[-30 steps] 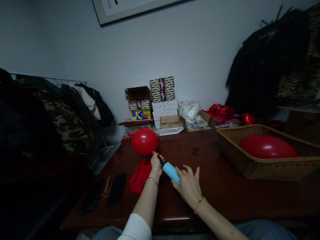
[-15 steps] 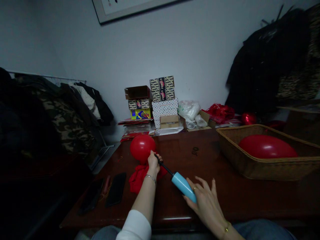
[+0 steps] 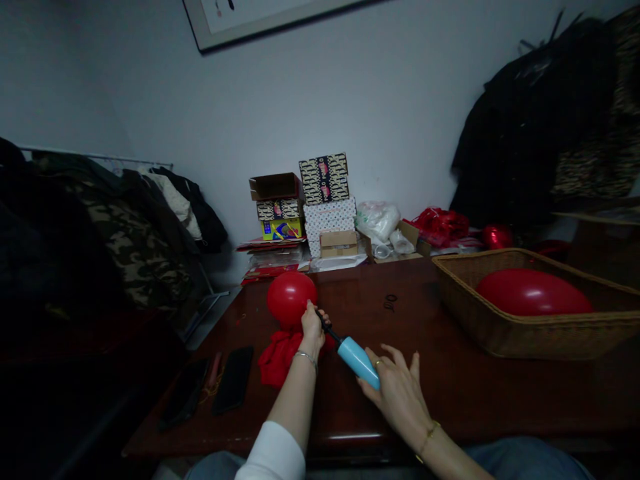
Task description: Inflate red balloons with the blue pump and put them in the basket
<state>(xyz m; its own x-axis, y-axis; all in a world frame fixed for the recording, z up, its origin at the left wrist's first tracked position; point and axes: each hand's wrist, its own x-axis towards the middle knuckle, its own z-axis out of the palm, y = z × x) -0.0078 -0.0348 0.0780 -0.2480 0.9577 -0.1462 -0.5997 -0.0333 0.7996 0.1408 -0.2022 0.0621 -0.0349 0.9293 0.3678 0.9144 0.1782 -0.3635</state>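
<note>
A round, partly inflated red balloon stands at the tip of a hand balloon pump with a light-blue body and black rod. My left hand is closed at the place where the balloon's neck meets the black nozzle; the neck itself is hidden by the fingers. Gripping the rear end of the blue body is my right hand, thumb below and some fingers stretched out past it. Crumpled red cloth-like material lies on the table beneath the balloon and my left wrist.
At right a wicker basket holds a large red balloon. Two dark phones lie at left. Small dark rings lie mid-table. Stacked boxes and plastic bags line the wall.
My right hand has pushed the blue pump body up and left toward my left hand, so less black rod shows. The balloon and left hand have shifted slightly right.
</note>
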